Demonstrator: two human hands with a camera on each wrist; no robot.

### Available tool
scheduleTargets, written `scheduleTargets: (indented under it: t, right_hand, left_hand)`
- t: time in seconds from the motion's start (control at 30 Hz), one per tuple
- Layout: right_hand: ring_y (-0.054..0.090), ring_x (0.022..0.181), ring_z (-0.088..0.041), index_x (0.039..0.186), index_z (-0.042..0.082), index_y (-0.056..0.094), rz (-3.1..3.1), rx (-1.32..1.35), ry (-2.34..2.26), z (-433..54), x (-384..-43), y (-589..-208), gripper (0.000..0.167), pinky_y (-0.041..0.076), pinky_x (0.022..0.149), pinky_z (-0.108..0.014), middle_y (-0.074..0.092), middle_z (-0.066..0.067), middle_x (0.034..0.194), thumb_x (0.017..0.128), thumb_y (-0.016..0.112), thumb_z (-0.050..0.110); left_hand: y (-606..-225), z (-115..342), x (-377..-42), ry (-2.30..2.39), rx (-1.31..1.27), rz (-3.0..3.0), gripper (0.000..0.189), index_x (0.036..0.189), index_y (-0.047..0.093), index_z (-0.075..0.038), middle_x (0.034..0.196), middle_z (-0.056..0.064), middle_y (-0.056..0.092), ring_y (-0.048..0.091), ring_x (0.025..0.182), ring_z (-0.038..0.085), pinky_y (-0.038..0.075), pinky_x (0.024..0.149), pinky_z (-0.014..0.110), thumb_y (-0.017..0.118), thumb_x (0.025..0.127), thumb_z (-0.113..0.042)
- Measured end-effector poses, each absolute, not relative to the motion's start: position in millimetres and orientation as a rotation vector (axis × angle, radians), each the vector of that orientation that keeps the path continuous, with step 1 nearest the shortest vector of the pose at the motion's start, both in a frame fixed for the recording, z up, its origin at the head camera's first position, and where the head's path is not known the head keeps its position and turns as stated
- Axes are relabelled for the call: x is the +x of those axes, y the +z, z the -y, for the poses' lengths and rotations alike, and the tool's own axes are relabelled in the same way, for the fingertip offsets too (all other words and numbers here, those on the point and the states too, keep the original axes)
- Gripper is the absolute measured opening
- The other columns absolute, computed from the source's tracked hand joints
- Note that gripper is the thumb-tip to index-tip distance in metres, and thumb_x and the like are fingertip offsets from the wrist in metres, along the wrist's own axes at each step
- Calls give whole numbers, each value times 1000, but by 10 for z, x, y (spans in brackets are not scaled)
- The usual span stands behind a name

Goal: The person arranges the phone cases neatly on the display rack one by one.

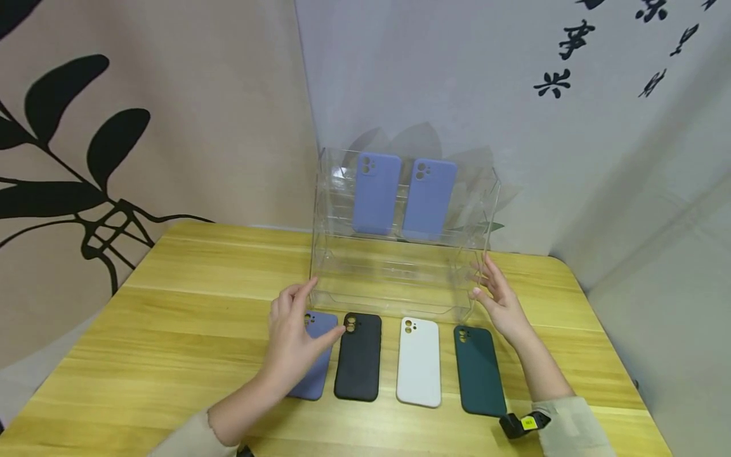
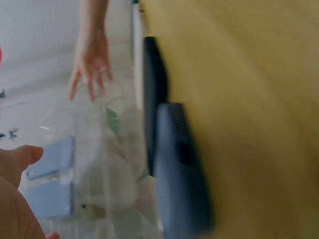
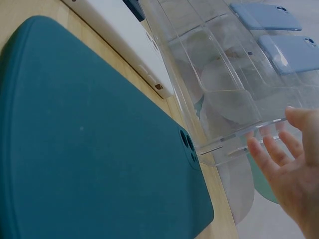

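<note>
A clear acrylic display stand (image 1: 394, 298) stands at the back of the table. On its upper tier lean two lilac phone cases, a left one (image 1: 377, 197) and a right one (image 1: 429, 200). My right hand (image 1: 502, 308) is at the stand's right side, its fingers extended along the clear side edge. At the stand's left front corner is my left hand (image 1: 294, 343), thumb and fingers spread wide with nothing between them. It partly covers a blue-purple phone case (image 1: 315, 377) on the table, and its thumb overlaps the black phone case (image 1: 358, 365) in the head view.
To the right of the black case lie a white phone case (image 1: 419, 368) and a dark green phone case (image 1: 481, 374), completing a row before the stand. A curtain (image 1: 422, 70) with printed characters hangs behind. The wooden tabletop (image 1: 171, 330) extends to both sides.
</note>
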State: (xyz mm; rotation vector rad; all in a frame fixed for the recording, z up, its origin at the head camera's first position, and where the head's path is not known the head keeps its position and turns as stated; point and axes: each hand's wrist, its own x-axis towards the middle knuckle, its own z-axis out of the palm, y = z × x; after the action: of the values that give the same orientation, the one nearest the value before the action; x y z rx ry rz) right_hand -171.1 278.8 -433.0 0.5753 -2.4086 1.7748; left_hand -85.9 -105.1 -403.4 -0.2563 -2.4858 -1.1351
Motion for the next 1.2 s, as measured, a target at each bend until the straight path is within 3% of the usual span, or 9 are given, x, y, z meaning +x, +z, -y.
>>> scheduleTargets:
  t: [0.33, 0.57, 0.7, 0.87, 1.07, 1.2]
  right_hand:
    - [33, 126, -49, 155, 23, 13, 2382, 591, 1793, -2783, -1712, -4342, 74, 47, 85, -21, 27, -27, 147, 96, 48, -5]
    - [41, 124, -25, 155, 17, 12, 2393, 581, 1783, -2788, -1706, -4347, 73, 48, 84, -22, 28, -28, 147, 96, 48, -5]
    - [40, 125, -27, 155, 18, 12, 2398, 580, 1783, -2785, -1694, -4338, 73, 48, 84, -22, 26, -30, 147, 96, 48, -6]
    - [41, 124, -19, 155, 18, 12, 2402, 578, 1779, -2779, -1688, -4329, 72, 48, 85, -22, 27, -29, 147, 97, 48, -5]
    - [35, 126, -42, 155, 14, 11, 2415, 559, 1778, -2777, -1686, -4312, 71, 47, 85, -21, 27, -26, 148, 97, 48, -3]
    - [31, 126, -50, 155, 20, 11, 2415, 561, 1783, -2773, -1686, -4305, 72, 47, 85, -21, 27, -25, 149, 97, 48, -3]
  left_hand:
    - [-4320, 1263, -802, -966, -258, 2679, 89, 139, 48, -5, 127, 19, 42, 36, 114, 36, 27, 89, 52, 89, 64, -31]
    - [-4511, 1305, -793, -859, -274, 2780, 87, 140, 47, -6, 129, 23, 43, 39, 113, 39, 31, 88, 56, 84, 68, -37]
    - [-4588, 1320, -783, -830, -272, 2831, 83, 139, 49, -6, 129, 24, 44, 39, 115, 40, 32, 88, 57, 80, 71, -40]
    - [-4663, 1331, -771, -792, -261, 2893, 84, 139, 48, -4, 126, 22, 44, 40, 112, 38, 34, 86, 54, 79, 72, -43]
    - [-4758, 1318, -777, -696, -249, 2908, 89, 139, 49, -6, 126, 23, 44, 39, 112, 38, 33, 81, 51, 78, 68, -52]
    - [-4803, 1297, -785, -651, -227, 2924, 89, 139, 49, -6, 129, 23, 43, 38, 112, 36, 32, 78, 48, 74, 68, -53]
